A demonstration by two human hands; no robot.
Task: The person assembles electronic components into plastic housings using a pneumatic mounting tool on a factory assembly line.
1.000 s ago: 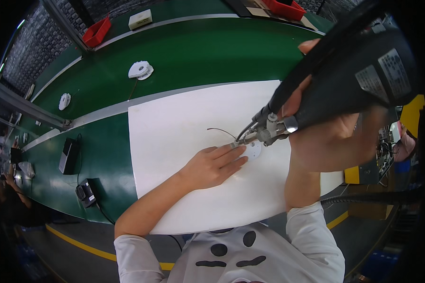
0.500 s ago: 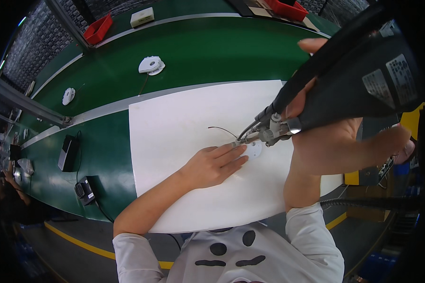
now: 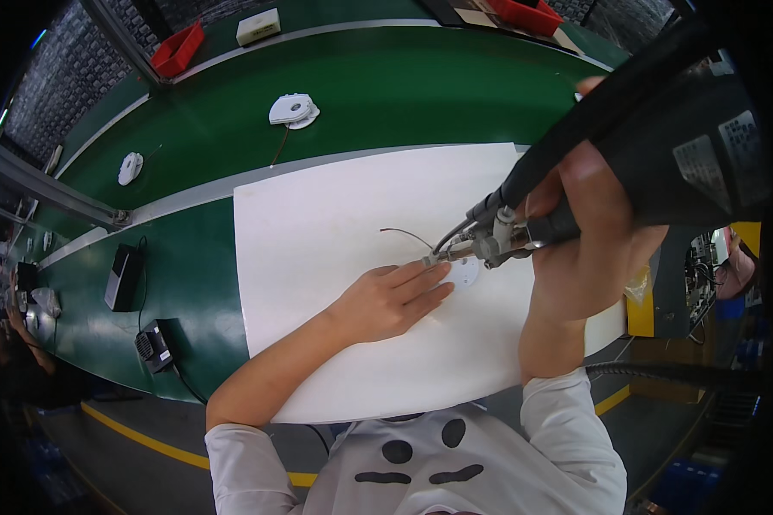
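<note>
My left hand (image 3: pixel 395 300) rests on the white sheet (image 3: pixel 318 215), its fingers closed on the edge of a small white round plate (image 3: pixel 464 273) with a few holes. The fingers hide part of the plate. A thin dark wire (image 3: pixel 404 232) curves out from beside the fingertips. In my right hand (image 3: pixel 601 232) is a large black powered screwdriver (image 3: pixel 670 163), held tilted with fingers wrapped round its body. Its metal nose (image 3: pixel 494 245), with a black hose (image 3: pixel 545 154) running to it, reaches down to the plate next to my left fingertips. The exact tip is hard to make out.
Across the sheet runs a green conveyor belt (image 3: pixel 421 77) carrying white round assemblies (image 3: pixel 294 110) with wires. Black boxes with cables (image 3: pixel 124 279) stand at left, near another person's arm (image 3: pixel 17 318). Red bins (image 3: pixel 178 50) sit at the back; a yellow-edged rack (image 3: pixel 640 305) stands right.
The screwdriver's body has shifted slightly right and my right hand has turned around it, its fingers now lower. White assemblies on the belt have moved right. My left hand has stayed nearly still.
</note>
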